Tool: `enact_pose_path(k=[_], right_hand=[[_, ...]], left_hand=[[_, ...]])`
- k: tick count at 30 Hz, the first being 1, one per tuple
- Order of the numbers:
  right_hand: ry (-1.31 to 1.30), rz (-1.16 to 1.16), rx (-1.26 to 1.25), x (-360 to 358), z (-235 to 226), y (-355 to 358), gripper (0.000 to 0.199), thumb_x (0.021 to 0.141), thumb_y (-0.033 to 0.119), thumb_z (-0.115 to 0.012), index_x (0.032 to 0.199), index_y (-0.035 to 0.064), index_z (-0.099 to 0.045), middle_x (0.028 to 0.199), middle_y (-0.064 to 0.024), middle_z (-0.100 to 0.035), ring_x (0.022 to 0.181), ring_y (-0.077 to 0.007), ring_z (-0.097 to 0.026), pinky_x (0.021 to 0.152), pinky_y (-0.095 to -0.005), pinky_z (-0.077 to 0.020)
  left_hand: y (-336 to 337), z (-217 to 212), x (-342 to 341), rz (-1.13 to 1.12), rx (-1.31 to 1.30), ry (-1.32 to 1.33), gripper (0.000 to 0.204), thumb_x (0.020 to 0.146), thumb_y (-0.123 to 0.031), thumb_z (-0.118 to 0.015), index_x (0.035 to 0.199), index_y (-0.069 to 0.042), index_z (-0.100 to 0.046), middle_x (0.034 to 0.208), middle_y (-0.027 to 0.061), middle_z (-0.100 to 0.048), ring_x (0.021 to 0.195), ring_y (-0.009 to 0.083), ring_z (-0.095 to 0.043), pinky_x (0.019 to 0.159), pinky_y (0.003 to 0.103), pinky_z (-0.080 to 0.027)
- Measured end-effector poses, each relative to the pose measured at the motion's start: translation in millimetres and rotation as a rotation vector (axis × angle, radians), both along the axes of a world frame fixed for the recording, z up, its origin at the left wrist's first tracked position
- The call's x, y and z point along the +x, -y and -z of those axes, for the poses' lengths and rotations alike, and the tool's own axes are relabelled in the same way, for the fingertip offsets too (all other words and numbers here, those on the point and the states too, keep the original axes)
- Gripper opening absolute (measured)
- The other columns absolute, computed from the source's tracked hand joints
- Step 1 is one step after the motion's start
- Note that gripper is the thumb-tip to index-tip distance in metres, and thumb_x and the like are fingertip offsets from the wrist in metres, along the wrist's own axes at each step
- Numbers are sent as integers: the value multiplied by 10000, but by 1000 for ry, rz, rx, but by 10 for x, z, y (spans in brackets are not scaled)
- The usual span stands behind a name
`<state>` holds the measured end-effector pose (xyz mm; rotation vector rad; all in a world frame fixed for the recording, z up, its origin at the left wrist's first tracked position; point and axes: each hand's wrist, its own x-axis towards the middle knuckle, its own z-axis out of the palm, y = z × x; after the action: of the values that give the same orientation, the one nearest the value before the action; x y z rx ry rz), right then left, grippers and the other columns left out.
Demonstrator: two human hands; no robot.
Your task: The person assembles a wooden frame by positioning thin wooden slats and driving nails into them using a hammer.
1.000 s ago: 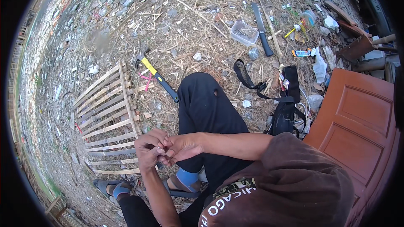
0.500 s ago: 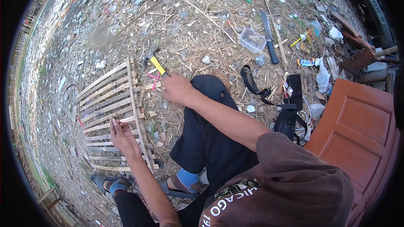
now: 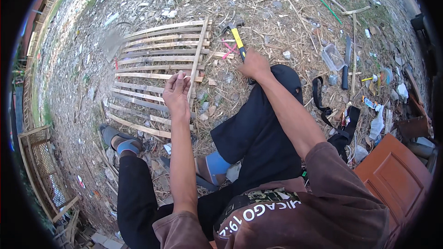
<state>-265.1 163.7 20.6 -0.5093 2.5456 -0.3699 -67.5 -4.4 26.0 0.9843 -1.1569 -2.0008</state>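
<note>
My left hand (image 3: 176, 93) rests on a flat panel of bamboo slats (image 3: 152, 60) lying on the straw-littered ground. Its fingertips are pinched together at the panel's upright cross slat (image 3: 197, 60), on something too small to name. My right hand (image 3: 254, 66) reaches forward past my black-trousered knee and grips the lower end of a hammer (image 3: 237, 37) with a yellow and black handle. The hammer lies on the ground just right of the panel, head pointing away from me.
A clear plastic box (image 3: 333, 56) and a long dark-handled knife (image 3: 345, 62) lie at the right. A black strapped bag (image 3: 344, 131) and a brown wooden door panel (image 3: 392, 175) sit beside my right side. A bamboo cage (image 3: 41, 157) stands at far left.
My hands were together in front of me. The left has moved out to the bamboo panel, and the right has reached forward and taken hold of the hammer handle.
</note>
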Motion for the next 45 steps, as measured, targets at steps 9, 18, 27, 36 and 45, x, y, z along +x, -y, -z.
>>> enact_pose_path(k=[9,18,27,36,45], right_hand=[[-135,132,-182,-152,339,-94,373,851,312,-643,1014,-22,-609,855,-197,-683,805,-359,-686,726,-448,-511],[779,333,-985,123,-115,-183,97,920,83,-562,1011,61,-536,711,24,-495,558,-83,-487,499,-257,-416],[170,-14,-577,166,34,-10,250,923,220,-589,1086,32,-564,839,-173,-618,793,-328,-619,735,-441,-455],[187,-156,-507,207,102,-50,260,959,274,-599,1048,34,-551,734,-183,-597,692,-349,-606,652,-462,-437],[156,-221,-360,302,-124,-96,270,968,290,-582,1052,36,-540,683,-206,-604,676,-413,-614,648,-516,-432]], left_hand=[[99,114,-149,103,-115,90,236,920,-122,-733,1116,-19,-651,875,5,-673,735,74,-590,716,228,-480],[517,667,-773,177,-567,279,270,884,-60,-724,1140,19,-697,904,91,-743,779,103,-666,707,248,-527],[445,800,-884,162,-616,282,268,884,-70,-726,1133,26,-705,911,97,-744,794,110,-674,732,245,-529],[446,801,-877,163,-531,269,305,883,-68,-725,1167,36,-683,954,115,-747,854,122,-688,749,251,-533],[398,699,-833,134,-578,322,328,868,-43,-728,1188,0,-668,937,101,-755,824,115,-686,727,258,-526]])
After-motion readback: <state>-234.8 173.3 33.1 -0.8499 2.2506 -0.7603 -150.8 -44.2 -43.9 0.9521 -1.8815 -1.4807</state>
